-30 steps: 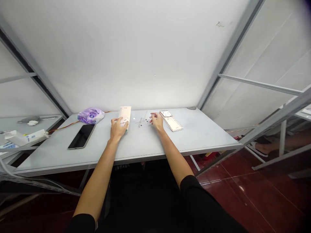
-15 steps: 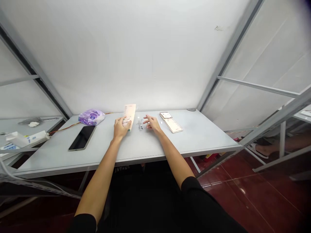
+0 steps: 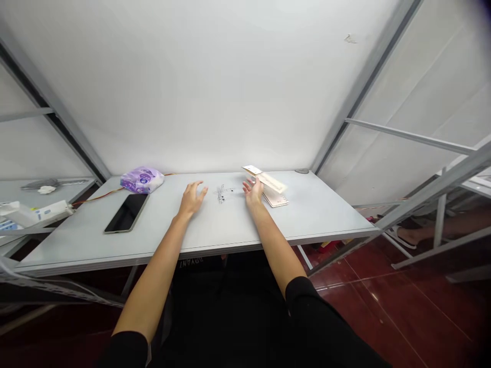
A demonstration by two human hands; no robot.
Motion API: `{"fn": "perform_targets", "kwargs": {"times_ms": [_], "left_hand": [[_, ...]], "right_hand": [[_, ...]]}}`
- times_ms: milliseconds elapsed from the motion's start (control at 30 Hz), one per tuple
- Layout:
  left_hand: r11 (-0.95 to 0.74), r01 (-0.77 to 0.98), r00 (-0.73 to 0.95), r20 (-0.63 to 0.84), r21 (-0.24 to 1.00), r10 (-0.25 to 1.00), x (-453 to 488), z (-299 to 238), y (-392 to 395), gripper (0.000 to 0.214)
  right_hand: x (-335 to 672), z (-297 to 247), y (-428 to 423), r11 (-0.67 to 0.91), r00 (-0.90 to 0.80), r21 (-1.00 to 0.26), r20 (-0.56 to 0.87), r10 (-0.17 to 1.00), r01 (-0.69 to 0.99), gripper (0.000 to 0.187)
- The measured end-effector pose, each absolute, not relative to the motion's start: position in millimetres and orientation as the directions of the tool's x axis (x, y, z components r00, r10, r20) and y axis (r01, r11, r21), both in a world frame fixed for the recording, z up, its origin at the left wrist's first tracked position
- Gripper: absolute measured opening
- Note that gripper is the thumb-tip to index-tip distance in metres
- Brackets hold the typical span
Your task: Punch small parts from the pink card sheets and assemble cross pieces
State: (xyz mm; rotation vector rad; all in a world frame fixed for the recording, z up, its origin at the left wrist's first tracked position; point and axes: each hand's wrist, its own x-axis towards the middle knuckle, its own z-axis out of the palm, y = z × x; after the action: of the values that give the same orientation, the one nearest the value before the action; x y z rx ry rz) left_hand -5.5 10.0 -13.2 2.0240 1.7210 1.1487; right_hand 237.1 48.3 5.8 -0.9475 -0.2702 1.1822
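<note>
1. Cream-coloured, long printed card [image 3: 273, 184] slants beside the right hand [image 3: 253, 193], above a pale pinkish booklet-like slip [image 3: 276, 200] on the right half of the tabletop [image 3: 230, 227].
2. From where I stand, the right thumb lies against that card while the other fingers spread loosely leftward; I can't tell whether they truly grip it. Its slant suggests support from the hand, the slip beneath, or both.
3. Over on the left, the bare left hand [image 3: 191, 199] has its fingers wide and curved, with nothing between them.
4. Clear plastic, ruler-like pieces with black markings [image 3: 221, 194] lie between the two hands, probably within easy reach of either.
5. A black-screened, flat phone [image 3: 127, 213] and a purple-and-white soft plastic packet [image 3: 141, 180] sit farther left, apparently out of the working space.
6. Smooth and pale grey, the surface meets a plain white wall panel [image 3: 238, 102] at the back. Grey metal posts [image 3: 360, 92] frame the booth, and glossy dark-red floor tiles [image 3: 364, 312] show below.
</note>
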Motion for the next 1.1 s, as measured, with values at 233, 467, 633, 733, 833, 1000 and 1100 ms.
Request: {"fn": "perform_targets", "kwargs": {"times_ms": [233, 467, 633, 733, 833, 1000, 1100], "left_hand": [[-0.26, 0.836, 0.181, 0.204, 0.483, 0.962, -0.4, -14.7, 1.0, 0.063], [-0.181, 0.954, 0.206, -0.082, 0.239, 0.975, -6.2, -9.1, -23.2, 0.096], [-0.218, 0.845, 0.235, 0.027, 0.488, 0.972, -32.6, 23.4, -35.1, 0.09], [-0.074, 0.777, 0.118, -0.03, 0.626, 0.993, -108.5, 62.4, -54.4, 0.069], [0.234, 0.866, -0.143, -0.23, 0.442, 0.963, -207.3, 89.2, -76.5, 0.066], [0.516, 0.793, -0.233, -0.622, 0.323, 0.747, -289.1, 81.0, -87.9, 0.079], [0.505, 0.836, -0.275, -0.63, 0.217, 0.726, -276.9, 74.2, -78.2, 0.082]], "right_hand": [[251.0, -5.7, 43.9, -0.064, 0.321, -0.926, -0.194, 0.927, -0.373, 0.025], [281.3, -17.9, 13.2, 0.31, -0.319, -0.419, 0.05, 0.947, 0.853, 0.097], [279.4, -18.2, 10.2, 0.326, -0.339, -0.235, -0.014, 0.941, 0.916, 0.102], [278.0, -18.5, 11.1, 0.338, -0.343, -0.212, 0.014, 0.939, 0.917, 0.098], [277.4, -18.8, 10.9, 0.353, -0.352, -0.195, 0.041, 0.935, 0.915, 0.093], [276.6, -18.1, 10.5, 0.343, -0.337, -0.194, 0.064, 0.939, 0.919, 0.088], [277.1, -18.5, 10.9, 0.337, -0.332, -0.194, 0.06, 0.941, 0.921, 0.086]]}}
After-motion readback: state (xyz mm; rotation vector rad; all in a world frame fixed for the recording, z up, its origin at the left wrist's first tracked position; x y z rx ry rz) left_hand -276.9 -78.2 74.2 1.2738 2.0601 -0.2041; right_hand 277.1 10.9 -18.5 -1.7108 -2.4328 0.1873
